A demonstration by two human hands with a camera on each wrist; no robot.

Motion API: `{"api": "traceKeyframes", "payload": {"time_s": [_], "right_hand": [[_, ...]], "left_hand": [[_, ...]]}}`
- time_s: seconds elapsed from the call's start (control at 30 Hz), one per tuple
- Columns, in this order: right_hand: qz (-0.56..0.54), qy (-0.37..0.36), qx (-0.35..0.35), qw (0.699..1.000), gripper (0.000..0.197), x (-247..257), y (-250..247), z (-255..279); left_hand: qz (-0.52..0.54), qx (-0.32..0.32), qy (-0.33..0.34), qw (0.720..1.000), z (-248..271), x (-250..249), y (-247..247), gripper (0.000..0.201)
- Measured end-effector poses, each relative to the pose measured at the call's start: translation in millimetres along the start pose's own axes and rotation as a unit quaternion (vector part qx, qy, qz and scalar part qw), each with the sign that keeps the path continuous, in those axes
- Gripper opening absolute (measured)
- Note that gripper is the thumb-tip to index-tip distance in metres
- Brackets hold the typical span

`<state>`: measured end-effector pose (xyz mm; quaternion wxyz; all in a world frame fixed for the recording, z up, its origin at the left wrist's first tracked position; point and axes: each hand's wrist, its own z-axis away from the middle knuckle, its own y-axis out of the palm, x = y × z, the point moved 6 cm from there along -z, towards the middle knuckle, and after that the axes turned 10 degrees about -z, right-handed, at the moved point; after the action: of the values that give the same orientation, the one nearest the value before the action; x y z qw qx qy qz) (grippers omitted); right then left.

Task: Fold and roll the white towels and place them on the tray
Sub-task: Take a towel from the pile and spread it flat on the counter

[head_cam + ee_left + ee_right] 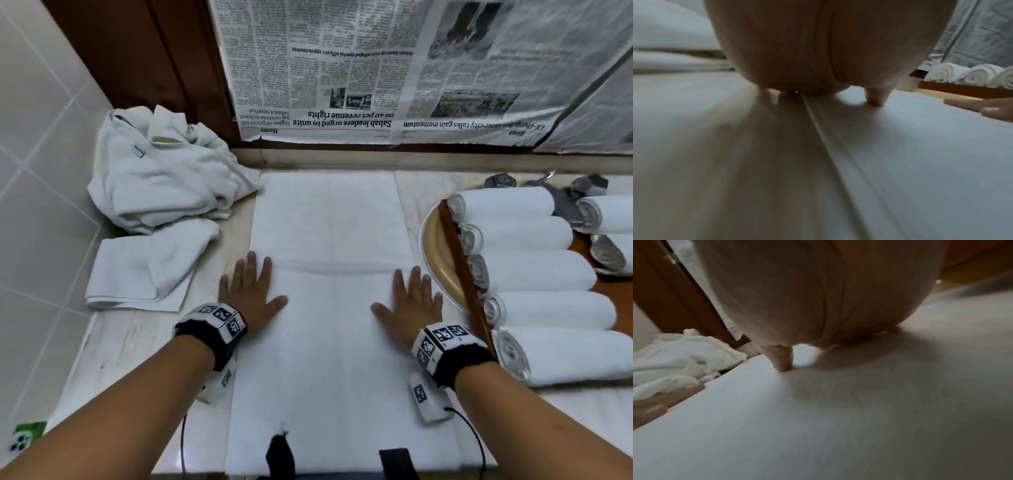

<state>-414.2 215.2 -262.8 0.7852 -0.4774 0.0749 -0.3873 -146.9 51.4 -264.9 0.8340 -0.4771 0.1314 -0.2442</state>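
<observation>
A long white towel (pixel 329 308) lies flat down the middle of the counter. My left hand (pixel 251 291) presses flat on its left edge, fingers spread. On the right edge my right hand (pixel 411 301) presses flat the same way. In the left wrist view the palm (pixel 818 48) rests on the towel (pixel 900 162) beside its edge. The right wrist view shows the palm (pixel 818 296) and thumb on the cloth (pixel 818 426). Several rolled white towels (pixel 534 274) lie in a row on the wooden tray (pixel 460 260) at the right.
A heap of loose white towels (pixel 164 171) and a half-folded one (pixel 147 270) lie at the left by the tiled wall. Newspaper (pixel 376 68) covers the back. The tray sits over a cream sink rim (pixel 433 253). A phone (pixel 24 440) lies at bottom left.
</observation>
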Motion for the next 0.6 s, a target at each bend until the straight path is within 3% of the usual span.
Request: {"api": "traceKeyframes", "payload": {"time_s": [0.1, 0.2, 0.33, 0.5, 0.6], "right_hand": [[0.010, -0.063, -0.005, 0.998, 0.088, 47, -5, -7], [-0.023, -0.114, 0.053, 0.992, 0.084, 90, 6, -15], [0.020, -0.126, 0.064, 0.990, 0.081, 71, 7, -34], [-0.005, -0.026, 0.013, 1.000, 0.090, 27, -25, -60], [0.008, -0.052, -0.013, 0.999, 0.093, 57, -40, -69]], "left_hand": [[-0.037, -0.060, 0.047, 0.996, -13, -31, -27, 0.080], [-0.043, -0.026, 0.104, 0.993, -28, -58, -30, 0.072], [-0.030, 0.008, 0.071, 0.997, -48, -30, -21, 0.074], [-0.033, 0.042, 0.005, 0.999, -63, 15, -40, 0.077], [-0.051, -0.020, 0.010, 0.998, -83, -3, -77, 0.075]]}}
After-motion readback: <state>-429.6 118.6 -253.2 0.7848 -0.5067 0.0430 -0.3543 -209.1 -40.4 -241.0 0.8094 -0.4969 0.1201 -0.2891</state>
